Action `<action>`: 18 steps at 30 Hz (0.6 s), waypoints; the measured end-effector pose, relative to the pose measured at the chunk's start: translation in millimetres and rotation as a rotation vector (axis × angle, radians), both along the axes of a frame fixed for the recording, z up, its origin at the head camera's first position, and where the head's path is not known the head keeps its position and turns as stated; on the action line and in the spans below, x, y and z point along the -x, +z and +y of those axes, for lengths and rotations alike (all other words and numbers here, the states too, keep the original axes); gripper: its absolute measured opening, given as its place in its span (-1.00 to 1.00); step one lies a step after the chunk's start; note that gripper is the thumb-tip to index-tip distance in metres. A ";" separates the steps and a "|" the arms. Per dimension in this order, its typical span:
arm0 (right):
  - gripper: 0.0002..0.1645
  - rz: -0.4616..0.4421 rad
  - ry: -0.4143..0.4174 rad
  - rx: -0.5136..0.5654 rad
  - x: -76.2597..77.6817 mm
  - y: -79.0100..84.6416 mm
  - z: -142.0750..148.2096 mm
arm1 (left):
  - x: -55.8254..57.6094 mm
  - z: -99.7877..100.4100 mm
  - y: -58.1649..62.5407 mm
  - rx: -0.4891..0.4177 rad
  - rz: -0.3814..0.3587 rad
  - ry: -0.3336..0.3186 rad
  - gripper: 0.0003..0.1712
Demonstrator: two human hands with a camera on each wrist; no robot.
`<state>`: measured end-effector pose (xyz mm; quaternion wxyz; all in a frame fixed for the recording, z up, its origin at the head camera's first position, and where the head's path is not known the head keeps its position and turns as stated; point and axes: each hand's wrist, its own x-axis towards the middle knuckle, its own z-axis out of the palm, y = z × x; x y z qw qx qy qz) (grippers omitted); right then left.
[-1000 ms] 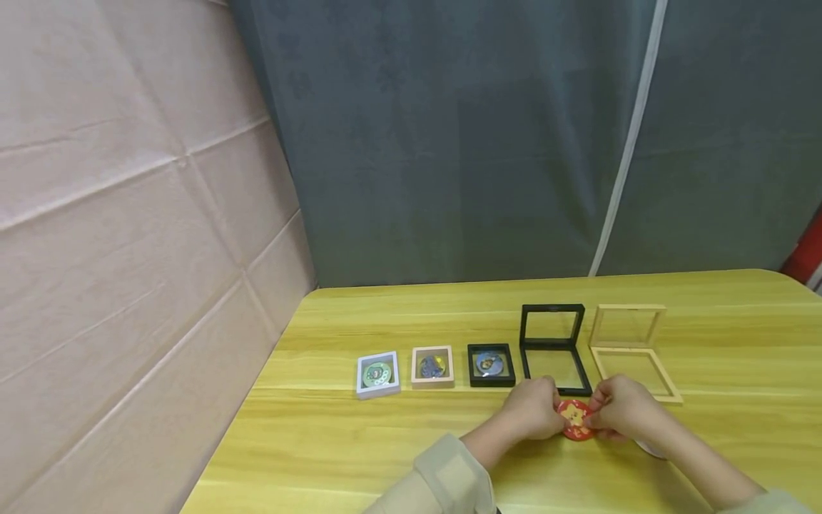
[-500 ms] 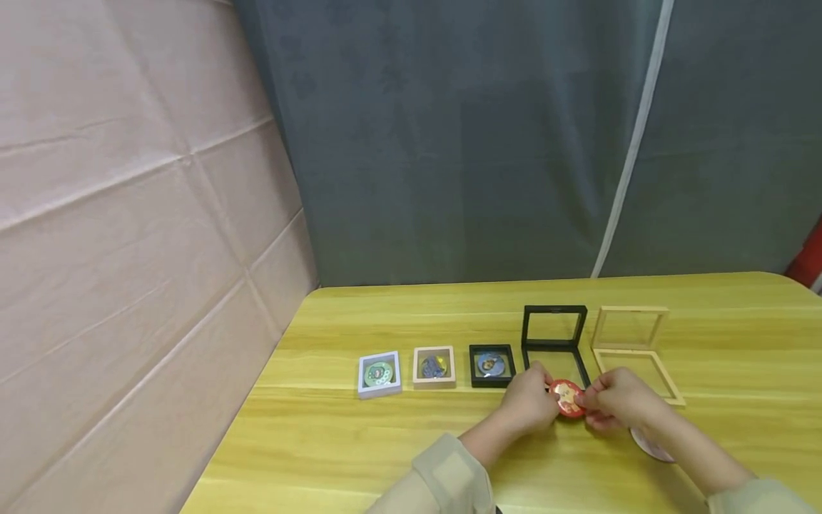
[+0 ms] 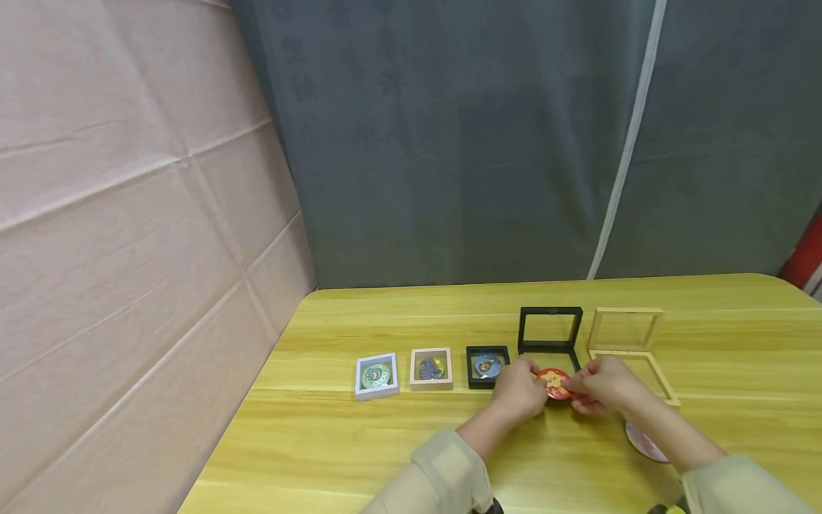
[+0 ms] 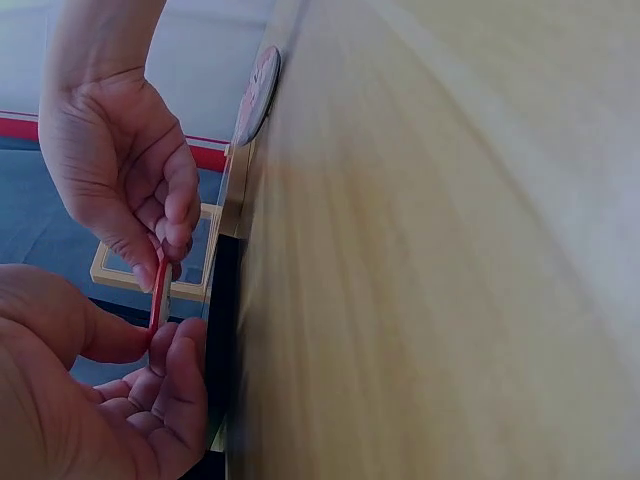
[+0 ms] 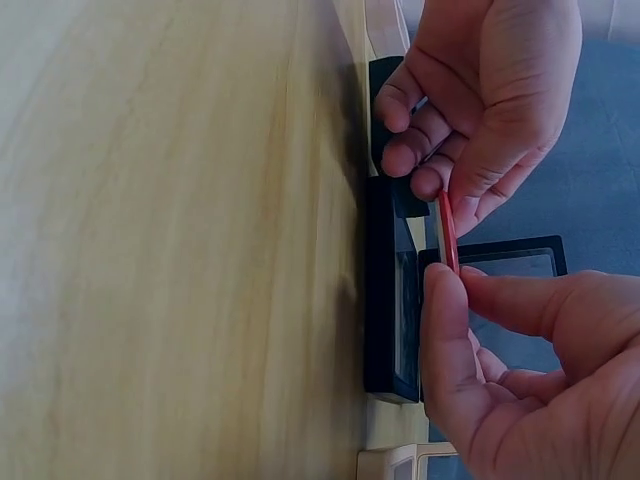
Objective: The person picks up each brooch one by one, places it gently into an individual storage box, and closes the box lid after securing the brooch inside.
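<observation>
A round red badge [image 3: 554, 384] with a yellow star figure is pinched at both sides, between my left hand [image 3: 517, 391] and my right hand [image 3: 609, 386]. The wrist views show it edge-on, with thumb and fingertips of each hand on its rim. It is held just above the near half of a black display frame [image 3: 549, 348], whose lid stands raised behind. My hands and the badge cover part of that frame's lower half. To the right, a cream display frame [image 3: 664, 382] also lies unfolded, its lid raised.
Left of my hands sit a white frame [image 3: 377, 393], a pinkish-beige frame [image 3: 432, 385] and a smaller-looking black frame [image 3: 472, 382], each folded closed round a badge. A pale round badge [image 3: 644, 444] lies on the wooden table [image 3: 308, 442], partly under my right forearm.
Both hands have carried the red badge away from me and slightly left, from the table in front of the black frame to over its lower half. The pale badge is less covered.
</observation>
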<state>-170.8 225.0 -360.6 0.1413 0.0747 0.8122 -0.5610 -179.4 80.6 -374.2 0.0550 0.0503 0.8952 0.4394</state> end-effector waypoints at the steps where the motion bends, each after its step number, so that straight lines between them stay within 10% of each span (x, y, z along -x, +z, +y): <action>1: -0.87 0.000 0.001 0.005 0.8 0.1 -0.2 | 0.6 0.2 0.1 0.003 -0.001 0.004 -0.92; 18: -0.83 0.014 -0.006 0.013 10.1 -0.3 -0.8 | 10.1 3.5 7.1 0.114 -0.028 0.011 -0.87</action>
